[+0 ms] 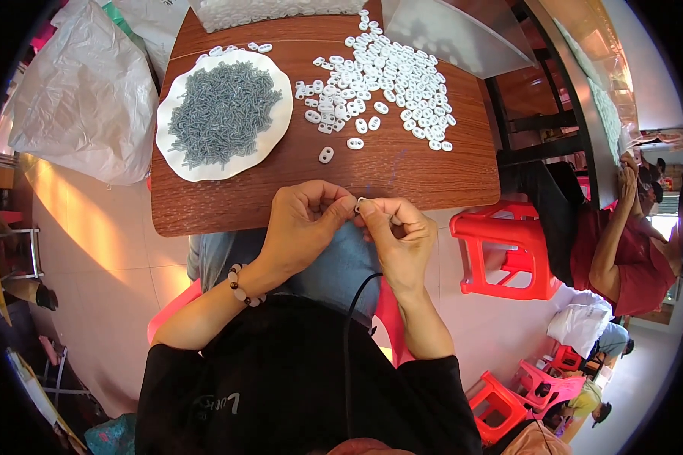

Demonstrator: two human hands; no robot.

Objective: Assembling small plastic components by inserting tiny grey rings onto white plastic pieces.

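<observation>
Over the table's near edge, my two hands meet fingertip to fingertip. In my right hand (pixel 400 233) thumb and finger pinch a small white oval two-hole piece (pixel 360 204). The fingers of my left hand (pixel 305 221) are closed in a pinch right against that piece; whatever they hold is hidden. Beyond my left hand a white scalloped plate (pixel 284 125) bears a heap of small grey-blue translucent tubes (pixel 224 112). Many loose white two-hole pieces (pixel 398 76) lie spread across the far right of the table, and a single one (pixel 325 155) rests nearer my hands.
The brown wooden table (pixel 205 208) carries a translucent container (pixel 281 11) at its far edge. White sacks (pixel 83 98) stand on the left. To the right are a red plastic stool (pixel 501 246) and a seated person in a dark red shirt (pixel 630 250). Other people sit at lower right.
</observation>
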